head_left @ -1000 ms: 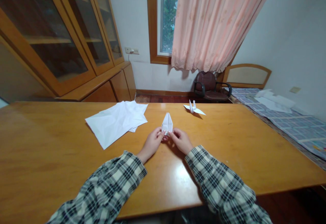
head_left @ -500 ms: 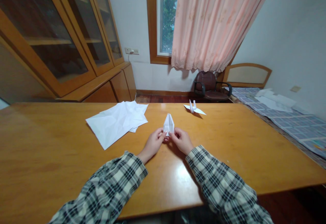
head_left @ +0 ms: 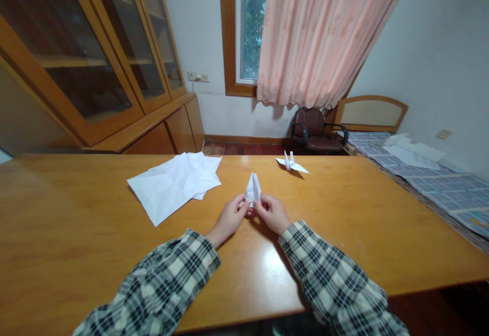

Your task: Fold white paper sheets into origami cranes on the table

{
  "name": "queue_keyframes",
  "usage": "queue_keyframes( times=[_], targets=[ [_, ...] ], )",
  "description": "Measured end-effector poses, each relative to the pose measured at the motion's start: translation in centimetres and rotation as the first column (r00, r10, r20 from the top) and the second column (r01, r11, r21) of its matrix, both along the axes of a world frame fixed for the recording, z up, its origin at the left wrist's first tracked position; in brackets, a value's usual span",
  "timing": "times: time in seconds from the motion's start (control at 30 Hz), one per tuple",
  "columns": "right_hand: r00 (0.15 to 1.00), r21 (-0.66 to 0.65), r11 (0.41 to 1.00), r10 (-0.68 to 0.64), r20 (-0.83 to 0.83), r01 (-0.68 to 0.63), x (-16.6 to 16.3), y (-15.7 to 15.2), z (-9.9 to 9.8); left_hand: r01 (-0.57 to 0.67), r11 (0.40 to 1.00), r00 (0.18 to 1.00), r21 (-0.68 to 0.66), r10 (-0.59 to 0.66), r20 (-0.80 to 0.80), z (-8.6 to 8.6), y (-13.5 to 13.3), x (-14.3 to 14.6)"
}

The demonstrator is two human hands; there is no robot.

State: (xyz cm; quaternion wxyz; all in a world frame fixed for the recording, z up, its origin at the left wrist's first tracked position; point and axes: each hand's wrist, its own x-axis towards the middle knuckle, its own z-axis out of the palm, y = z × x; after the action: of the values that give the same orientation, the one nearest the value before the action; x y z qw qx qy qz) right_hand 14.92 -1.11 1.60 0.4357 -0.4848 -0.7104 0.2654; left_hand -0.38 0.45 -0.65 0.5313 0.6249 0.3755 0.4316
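Note:
Between my two hands is a small folded piece of white paper (head_left: 252,189), its pointed end turned away from me. My left hand (head_left: 232,215) pinches its lower left edge, thumb on top. On the lower right, my right hand (head_left: 273,213) grips it the same way, the thumb pressed on the near edge. The fingertips under the paper are partly hidden. Beyond my right hand a folded paper crane (head_left: 291,162) stands on the table with its wings spread. To the left of my left hand lie several creased white paper sheets (head_left: 171,183), overlapping.
The wooden table (head_left: 84,234) spans the view. Behind it stand a glass-door cabinet (head_left: 126,51) at left and a brown armchair (head_left: 315,128) below a pink curtain (head_left: 313,35). A bed (head_left: 428,173) with a checked cover is at right.
Both hands stay on the folded paper. Its near edge and the thumbs have shifted very slightly, and the paper looks a little narrower at the left. The crane and sheets keep their places.

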Motion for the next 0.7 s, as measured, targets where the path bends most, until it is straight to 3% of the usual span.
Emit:
queue_keyframes(
  times=[0.4,0.7],
  targets=[
    [0.996,-0.068,0.998,-0.011,-0.091,0.005,0.1,0.2,-0.4,-0.050,0.999,0.999,0.004,0.050,0.004,1.0,-0.2,0.0],
    [0.970,-0.154,0.987,0.007,-0.242,-0.046,0.2,0.6,-0.7,0.051,0.998,0.998,-0.040,-0.053,-0.039,1.1,-0.5,-0.1]
  ],
)
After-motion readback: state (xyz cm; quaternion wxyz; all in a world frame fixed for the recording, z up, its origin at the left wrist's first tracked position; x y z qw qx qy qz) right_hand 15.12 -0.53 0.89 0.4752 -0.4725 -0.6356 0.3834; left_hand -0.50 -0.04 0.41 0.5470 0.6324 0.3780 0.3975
